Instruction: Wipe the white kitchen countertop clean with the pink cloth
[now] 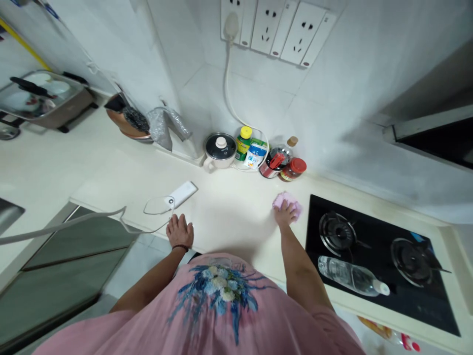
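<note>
My right hand [285,213] presses a crumpled pink cloth [295,204] onto the cream countertop [229,212], just left of the black gas stove. The cloth shows beyond and beside the fingers. At the counter's front edge my left hand [179,231] lies flat with its fingers stretched out, holding nothing. A beaded bracelet [180,247] circles that wrist. Just beyond the left fingertips lies a white power bank [185,194] with a thin cable looped beside it.
Along the wall stand a small lidded electric pot [220,150], a yellow-capped bottle [243,143], a blue-white packet [255,154] and red-lidded jar [293,169]. A clear bottle [351,276] lies on the gas stove [384,296]. An electric pan [44,98] sits far left.
</note>
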Demonstrator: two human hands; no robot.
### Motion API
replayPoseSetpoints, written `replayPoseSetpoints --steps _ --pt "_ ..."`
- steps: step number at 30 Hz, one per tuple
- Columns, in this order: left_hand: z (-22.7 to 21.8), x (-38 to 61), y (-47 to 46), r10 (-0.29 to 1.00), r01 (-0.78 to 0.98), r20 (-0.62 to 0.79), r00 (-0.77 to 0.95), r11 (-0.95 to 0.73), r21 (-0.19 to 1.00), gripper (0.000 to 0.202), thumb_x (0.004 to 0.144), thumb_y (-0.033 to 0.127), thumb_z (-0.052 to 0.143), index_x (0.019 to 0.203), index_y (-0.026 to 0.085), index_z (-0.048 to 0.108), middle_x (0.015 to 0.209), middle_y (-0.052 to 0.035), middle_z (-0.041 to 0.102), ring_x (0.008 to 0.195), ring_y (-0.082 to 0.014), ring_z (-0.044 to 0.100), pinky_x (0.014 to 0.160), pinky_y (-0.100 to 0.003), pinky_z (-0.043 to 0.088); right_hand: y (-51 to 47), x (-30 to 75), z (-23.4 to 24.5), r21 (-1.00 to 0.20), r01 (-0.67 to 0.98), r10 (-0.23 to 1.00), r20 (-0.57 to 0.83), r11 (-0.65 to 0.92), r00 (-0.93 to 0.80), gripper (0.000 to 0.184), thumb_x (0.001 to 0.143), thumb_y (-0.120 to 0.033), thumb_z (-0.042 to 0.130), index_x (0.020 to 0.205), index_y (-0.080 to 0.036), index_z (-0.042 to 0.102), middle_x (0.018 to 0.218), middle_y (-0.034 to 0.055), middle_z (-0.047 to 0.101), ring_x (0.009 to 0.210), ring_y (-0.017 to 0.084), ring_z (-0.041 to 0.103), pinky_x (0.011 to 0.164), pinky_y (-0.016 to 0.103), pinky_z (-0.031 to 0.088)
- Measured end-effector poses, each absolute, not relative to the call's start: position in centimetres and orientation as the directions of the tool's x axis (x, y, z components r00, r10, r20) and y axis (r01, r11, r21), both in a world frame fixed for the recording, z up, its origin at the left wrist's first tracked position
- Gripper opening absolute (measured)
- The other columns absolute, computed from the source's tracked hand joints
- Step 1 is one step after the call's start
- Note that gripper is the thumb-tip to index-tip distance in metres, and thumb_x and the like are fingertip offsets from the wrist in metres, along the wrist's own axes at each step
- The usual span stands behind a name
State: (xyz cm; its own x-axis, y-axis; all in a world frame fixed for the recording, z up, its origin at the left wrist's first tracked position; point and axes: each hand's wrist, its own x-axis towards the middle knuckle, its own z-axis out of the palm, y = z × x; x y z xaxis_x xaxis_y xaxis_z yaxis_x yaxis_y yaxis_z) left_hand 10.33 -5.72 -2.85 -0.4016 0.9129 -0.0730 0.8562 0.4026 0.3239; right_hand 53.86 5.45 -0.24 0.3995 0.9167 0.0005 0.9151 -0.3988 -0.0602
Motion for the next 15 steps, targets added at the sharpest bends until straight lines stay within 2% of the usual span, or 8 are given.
replayPoseSetpoints --steps 3,4,6,8,10,12,15 --pt "-2.9 10.2 -5.7 0.913 0.859 -0.077 -0.401 0.404 0.316 0.064 0.107 0.041 0.047 0.164 0.012 0.051 0.177 -0.0227 0.033 0.166 -0.0375 0.025 0.134 -0.06 0.018 9.2 48.7 0.2 -0.057 0.95 0.93 -0.23 -0.306 0.286 0.059 0.109 -0.049 0.051 0.164 -0.026 0.051 0.176 0.0178 0.039 0.157 0.04 0.042 0.122 0.066 0.04" --pt "-2.9 10.2 -5.7 0.912 0.858 -0.08 -0.402 0.406 0.314 0.064 0.107 0.041 0.047 0.164 0.012 0.051 0.177 -0.0227 0.034 0.166 -0.0375 0.025 0.134 -0.059 0.019 10.1 46.3 0.5 -0.089 0.969 0.924 -0.333 -0.229 0.188 0.065 0.109 -0.049 0.05 0.169 -0.027 0.044 0.181 0.0156 0.03 0.163 0.042 0.031 0.126 0.066 0.033" --pt "-3.0 10.1 -5.6 0.91 0.856 -0.087 -0.406 0.411 0.314 0.064 0.107 0.041 0.046 0.163 0.012 0.052 0.177 -0.0226 0.034 0.166 -0.0375 0.026 0.134 -0.059 0.019 11.0 41.3 0.8 -0.187 0.982 0.907 -0.413 -0.001 -0.078 0.07 0.106 -0.047 0.052 0.172 -0.034 0.036 0.185 0.0074 0.021 0.169 0.039 0.019 0.132 0.061 0.022" --pt "-3.0 10.1 -5.6 0.909 0.855 -0.089 -0.406 0.413 0.314 0.064 0.107 0.041 0.046 0.163 0.012 0.052 0.177 -0.0223 0.034 0.166 -0.0373 0.026 0.134 -0.059 0.019 11.5 37.3 1.0 -0.263 0.951 0.878 -0.403 0.161 -0.26 0.068 0.106 -0.042 0.051 0.172 -0.038 0.036 0.186 0.0013 0.021 0.169 0.033 0.018 0.134 0.054 0.019" --pt "-3.1 10.0 -5.5 0.91 0.855 -0.093 -0.405 0.413 0.315 0.064 0.107 0.041 0.046 0.163 0.012 0.052 0.177 -0.0224 0.034 0.166 -0.0374 0.025 0.134 -0.059 0.019 12.2 35.7 1.0 -0.289 0.93 0.868 -0.372 0.227 -0.328 0.064 0.107 -0.034 0.046 0.171 -0.039 0.038 0.185 -0.0027 0.025 0.168 0.027 0.022 0.134 0.048 0.02" --pt "-3.1 10.0 -5.5 0.91 0.855 -0.092 -0.405 0.412 0.315 0.064 0.107 0.042 0.046 0.163 0.012 0.053 0.177 -0.0226 0.035 0.166 -0.0376 0.025 0.134 -0.059 0.019 13.3 37.0 0.9 -0.276 0.938 0.882 -0.359 0.211 -0.304 0.064 0.107 -0.026 0.041 0.17 -0.036 0.041 0.184 -0.0019 0.028 0.166 0.025 0.024 0.133 0.045 0.021" --pt "-3.1 10.0 -5.6 0.911 0.856 -0.084 -0.404 0.409 0.317 0.064 0.107 0.041 0.046 0.163 0.012 0.052 0.177 -0.0222 0.035 0.166 -0.0372 0.024 0.134 -0.058 0.018 15.1 43.2 0.2 -0.225 0.968 0.94 -0.291 0.114 -0.178 0.062 0.106 -0.021 0.038 0.166 -0.027 0.049 0.178 0.0057 0.042 0.162 0.022 0.031 0.132 0.041 0.022"
